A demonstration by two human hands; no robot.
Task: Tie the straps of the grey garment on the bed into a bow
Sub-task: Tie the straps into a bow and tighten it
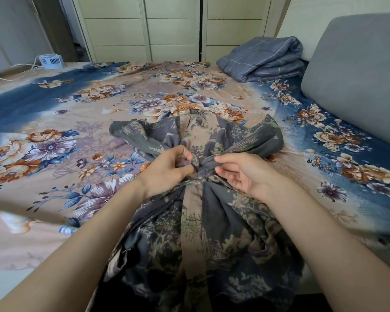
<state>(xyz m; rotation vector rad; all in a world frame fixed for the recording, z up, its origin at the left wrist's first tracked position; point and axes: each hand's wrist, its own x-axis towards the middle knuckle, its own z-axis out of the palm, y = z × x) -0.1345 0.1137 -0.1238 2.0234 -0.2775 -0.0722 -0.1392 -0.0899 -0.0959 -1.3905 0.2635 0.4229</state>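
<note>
A grey garment (212,233) with a pale tree-and-castle print lies spread on the bed, gathered at its waist. Its grey straps (202,168) meet there in a tight knot. My left hand (167,170) pinches the strap on the knot's left side between thumb and curled fingers. My right hand (241,171) pinches the strap end on the knot's right side with thumb and forefinger, its other fingers loosely curled, palm up. Both hands sit right against the knot. The garment's upper part (257,136) fans out beyond the hands.
The bed carries a floral sheet (99,122) in blue, beige and orange. A folded blue-grey quilt (263,58) lies at the far right, next to a grey padded headboard (358,70). A small white fan (51,61) with a cable stands at the far left. Pale wardrobe doors (171,25) stand behind.
</note>
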